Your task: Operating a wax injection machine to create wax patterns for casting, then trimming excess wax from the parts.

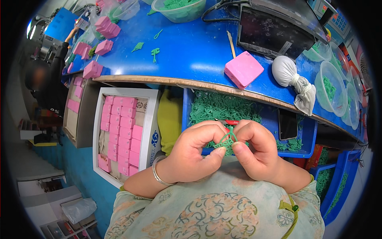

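Between my two hands is a small green openwork piece with a thin loop at its top. My left hand, with bangles at the wrist, pinches it from one side. The fingers of my right hand are closed on its other side. Just behind the fingertips shows a red-handled tool; whether a hand holds it I cannot tell. Beneath and beyond my hands a blue tray holds a heap of similar green pieces. A dark phone lies in the tray's right part.
A white box of pink blocks stands left. On the blue table are a pink block, a tied white cloth bag, a dark machine and clear bowls. Another person works at far left.
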`<move>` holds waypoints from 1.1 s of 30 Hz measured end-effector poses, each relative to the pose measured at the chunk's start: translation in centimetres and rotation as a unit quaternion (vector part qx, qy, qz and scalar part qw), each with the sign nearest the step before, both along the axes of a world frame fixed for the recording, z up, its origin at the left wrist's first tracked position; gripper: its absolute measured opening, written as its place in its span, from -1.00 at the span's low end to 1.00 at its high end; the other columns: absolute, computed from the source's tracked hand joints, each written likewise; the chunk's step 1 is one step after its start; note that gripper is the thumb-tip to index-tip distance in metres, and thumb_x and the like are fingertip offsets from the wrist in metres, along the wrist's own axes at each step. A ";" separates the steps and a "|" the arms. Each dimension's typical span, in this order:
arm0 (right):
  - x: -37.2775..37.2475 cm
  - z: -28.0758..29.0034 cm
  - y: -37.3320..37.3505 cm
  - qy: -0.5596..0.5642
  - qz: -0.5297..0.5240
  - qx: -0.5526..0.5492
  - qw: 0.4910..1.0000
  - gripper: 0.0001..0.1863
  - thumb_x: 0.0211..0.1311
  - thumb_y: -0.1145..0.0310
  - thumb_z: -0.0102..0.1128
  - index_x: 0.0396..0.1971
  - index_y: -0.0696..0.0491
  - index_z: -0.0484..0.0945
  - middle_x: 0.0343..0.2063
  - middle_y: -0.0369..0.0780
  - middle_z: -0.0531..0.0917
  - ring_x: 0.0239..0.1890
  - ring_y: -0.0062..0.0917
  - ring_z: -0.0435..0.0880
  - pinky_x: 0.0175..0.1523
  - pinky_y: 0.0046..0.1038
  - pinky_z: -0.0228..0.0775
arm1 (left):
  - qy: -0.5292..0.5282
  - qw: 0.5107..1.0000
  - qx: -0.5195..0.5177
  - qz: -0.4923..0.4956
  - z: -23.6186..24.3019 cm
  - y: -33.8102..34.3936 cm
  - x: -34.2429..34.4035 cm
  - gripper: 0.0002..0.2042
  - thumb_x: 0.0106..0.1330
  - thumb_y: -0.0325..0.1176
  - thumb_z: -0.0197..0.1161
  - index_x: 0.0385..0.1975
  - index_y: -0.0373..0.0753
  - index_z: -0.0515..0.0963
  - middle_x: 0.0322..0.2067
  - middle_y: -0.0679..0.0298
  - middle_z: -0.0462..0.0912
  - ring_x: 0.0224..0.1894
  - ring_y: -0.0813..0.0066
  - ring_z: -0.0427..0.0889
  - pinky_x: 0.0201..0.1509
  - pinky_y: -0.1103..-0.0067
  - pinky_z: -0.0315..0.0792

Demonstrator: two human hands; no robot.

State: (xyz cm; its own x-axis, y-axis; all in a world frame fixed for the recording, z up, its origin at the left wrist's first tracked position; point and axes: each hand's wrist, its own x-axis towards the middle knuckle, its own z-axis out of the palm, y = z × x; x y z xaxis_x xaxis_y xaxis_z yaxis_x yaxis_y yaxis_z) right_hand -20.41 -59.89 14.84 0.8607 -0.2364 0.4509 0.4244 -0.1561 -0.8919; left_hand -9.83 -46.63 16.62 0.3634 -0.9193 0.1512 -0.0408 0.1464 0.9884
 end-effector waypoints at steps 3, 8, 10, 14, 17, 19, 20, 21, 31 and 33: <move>-0.1 -0.1 0.0 0.011 0.001 0.009 1.000 -0.90 0.07 0.56 0.05 -0.55 0.16 0.33 -0.64 -0.27 0.35 -0.65 -0.63 0.27 -0.58 -0.60 0.08 | 0.007 1.000 0.008 0.005 0.0 0.0 -0.1 -0.92 -0.01 -0.63 0.04 -0.53 -0.31 0.37 -0.51 0.25 0.43 -0.43 0.48 0.39 -0.29 0.60 0.29; -0.2 -0.4 -0.1 0.018 0.017 0.034 0.999 -0.93 0.08 0.53 0.02 -0.52 0.17 0.35 -0.62 -0.27 0.35 -0.62 -0.61 0.28 -0.53 -0.59 0.11 | -0.003 1.000 0.016 0.020 0.2 0.0 -0.1 -0.93 -0.02 -0.62 0.04 -0.54 -0.30 0.36 -0.52 0.24 0.44 -0.44 0.45 0.41 -0.28 0.57 0.31; -0.1 -0.5 -0.2 0.019 0.019 0.026 0.999 -0.94 0.07 0.53 0.02 -0.51 0.17 0.35 -0.61 -0.27 0.35 -0.62 -0.61 0.28 -0.54 -0.60 0.11 | -0.004 1.000 0.013 0.028 0.1 0.0 0.0 -0.93 -0.02 -0.61 0.05 -0.55 -0.30 0.36 -0.53 0.24 0.45 -0.45 0.44 0.42 -0.28 0.55 0.32; -0.3 -0.4 -0.2 0.039 0.025 0.014 0.999 -0.94 0.04 0.53 0.02 -0.50 0.16 0.35 -0.60 -0.28 0.35 -0.62 -0.64 0.27 -0.55 -0.62 0.11 | -0.007 1.000 0.016 0.024 0.0 0.2 0.0 -0.93 -0.02 -0.61 0.05 -0.56 -0.30 0.35 -0.53 0.24 0.45 -0.45 0.43 0.41 -0.28 0.55 0.32; -0.3 -0.6 0.0 0.035 0.015 0.013 0.999 -0.94 0.02 0.54 0.04 -0.50 0.16 0.35 -0.60 -0.29 0.35 -0.61 -0.66 0.27 -0.56 -0.64 0.11 | -0.015 1.000 0.018 0.020 0.1 0.2 0.0 -0.93 -0.02 -0.60 0.06 -0.56 -0.29 0.35 -0.53 0.23 0.45 -0.45 0.41 0.41 -0.28 0.54 0.31; -0.7 -0.5 0.1 0.056 0.008 0.020 0.998 -0.92 -0.01 0.54 0.06 -0.50 0.16 0.35 -0.60 -0.28 0.36 -0.61 -0.63 0.29 -0.56 -0.61 0.13 | -0.010 1.000 0.017 0.024 0.1 0.1 -0.2 -0.92 -0.01 -0.61 0.07 -0.56 -0.30 0.34 -0.55 0.25 0.43 -0.45 0.48 0.41 -0.32 0.58 0.30; -0.5 -0.4 -0.2 0.075 0.003 0.025 0.997 -0.89 -0.03 0.53 0.09 -0.51 0.15 0.35 -0.60 -0.27 0.37 -0.61 -0.60 0.31 -0.55 -0.59 0.15 | -0.014 1.000 0.014 0.024 -0.2 0.1 -0.1 -0.92 -0.01 -0.61 0.07 -0.56 -0.30 0.34 -0.55 0.25 0.43 -0.45 0.48 0.41 -0.32 0.58 0.30; -0.1 -0.4 -0.6 0.071 0.002 0.022 0.997 -0.89 -0.03 0.53 0.09 -0.51 0.15 0.35 -0.60 -0.27 0.37 -0.61 -0.60 0.31 -0.55 -0.59 0.15 | 0.017 0.997 0.035 0.060 -0.7 0.1 0.0 -0.93 0.03 -0.61 0.09 -0.54 -0.30 0.35 -0.54 0.30 0.44 -0.45 0.56 0.40 -0.35 0.63 0.30; 5.9 -2.4 -6.1 0.093 -0.316 -0.495 0.804 -0.41 -0.17 0.18 0.30 -0.03 -0.04 0.42 -0.02 0.03 0.35 0.01 0.00 0.30 0.07 -0.11 0.18 | -0.013 0.964 0.095 0.248 1.8 -6.1 12.5 -0.86 0.19 -0.35 0.17 -0.47 -0.28 0.44 -0.64 0.38 0.46 -0.67 0.74 0.37 -0.63 0.80 0.25; 6.2 -2.3 -5.8 0.055 -0.345 -0.504 0.790 -0.47 -0.17 0.22 0.28 -0.07 -0.02 0.46 -0.07 0.02 0.40 -0.08 -0.05 0.36 -0.02 -0.15 0.25 | -0.038 0.966 0.048 0.253 3.8 -8.1 16.2 -0.80 0.19 -0.34 0.18 -0.32 -0.35 0.46 -0.60 0.36 0.46 -0.63 0.73 0.38 -0.59 0.78 0.26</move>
